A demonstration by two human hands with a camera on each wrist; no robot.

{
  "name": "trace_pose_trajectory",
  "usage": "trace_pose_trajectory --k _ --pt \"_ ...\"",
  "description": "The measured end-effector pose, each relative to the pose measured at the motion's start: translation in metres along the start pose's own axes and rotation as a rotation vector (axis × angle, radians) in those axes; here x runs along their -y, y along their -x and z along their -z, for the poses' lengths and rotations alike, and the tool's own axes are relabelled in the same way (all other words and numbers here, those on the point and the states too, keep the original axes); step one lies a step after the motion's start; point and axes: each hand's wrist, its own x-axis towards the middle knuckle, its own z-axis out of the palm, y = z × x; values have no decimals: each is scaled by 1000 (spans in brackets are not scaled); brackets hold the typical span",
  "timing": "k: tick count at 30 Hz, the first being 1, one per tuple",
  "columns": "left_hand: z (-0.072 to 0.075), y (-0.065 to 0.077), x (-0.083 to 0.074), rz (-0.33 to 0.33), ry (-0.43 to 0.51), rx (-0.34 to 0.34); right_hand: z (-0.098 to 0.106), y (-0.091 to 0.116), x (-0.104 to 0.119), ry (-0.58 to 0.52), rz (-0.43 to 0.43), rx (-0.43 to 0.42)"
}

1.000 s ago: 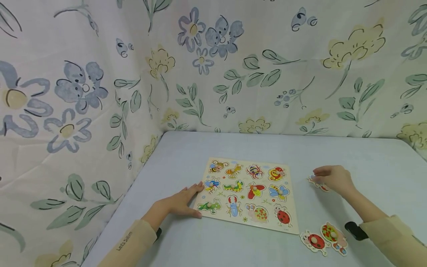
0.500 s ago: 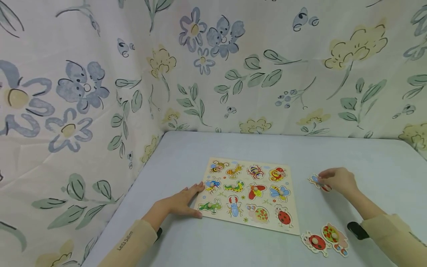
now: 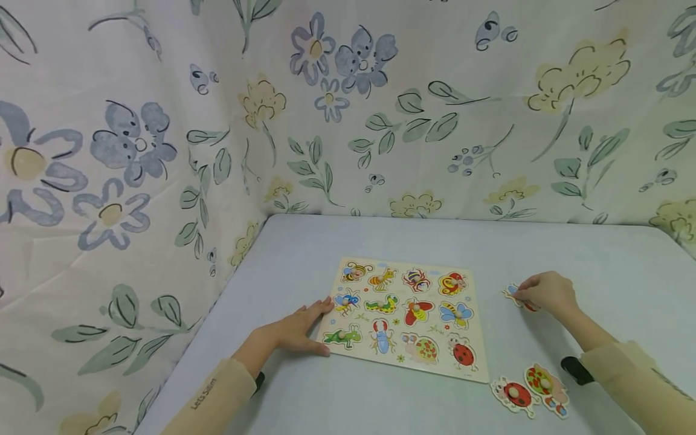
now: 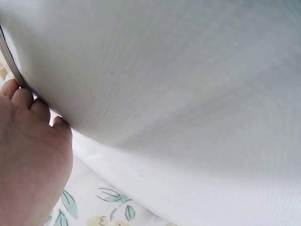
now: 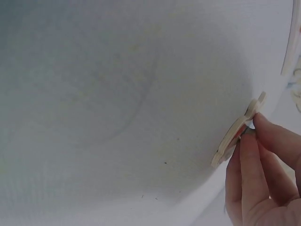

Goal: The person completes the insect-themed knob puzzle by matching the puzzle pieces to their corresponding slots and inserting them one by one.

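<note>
A wooden insect puzzle board (image 3: pixel 399 357) lies flat on the table. My left hand (image 3: pixel 298 328) rests at its left edge, fingers extended and touching the rim; the left wrist view shows the fingertips (image 4: pixel 22 98) along that edge. Right of the board, my right hand (image 3: pixel 549 294) pinches a blue-and-red insect puzzle piece (image 3: pixel 509 292) between thumb and fingers. In the right wrist view the piece (image 5: pixel 233 134) is seen edge-on, close to the table surface, its face partly hidden by the fingers.
Near the board's lower right corner lie a ladybug piece (image 3: pixel 519 396) and a snail piece (image 3: pixel 554 386), side by side. Several knobbed insect pieces, such as the caterpillar (image 3: pixel 380 304), sit in the board. A flowered curtain (image 3: pixel 348 151) hangs behind the table.
My right hand drew back slightly to the right, uncovering more of the blue-and-red piece, then came back over it a little. My left hand and the board stay put.
</note>
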Motion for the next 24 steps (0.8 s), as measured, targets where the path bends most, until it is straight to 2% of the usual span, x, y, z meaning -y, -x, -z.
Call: trace_pose_trajectory --k 5,10,19,24 --pt "0 0 0 -4 -6 1 -1 0 -1 -15 5 -1" --pt "0 0 1 1 -7 2 -1 1 6 -26 48 12" --pt "-1 0 2 -8 -6 -2 -14 12 40 -124 110 87" --pt "-1 1 1 -3 -11 -1 -23 20 60 -167 187 107"
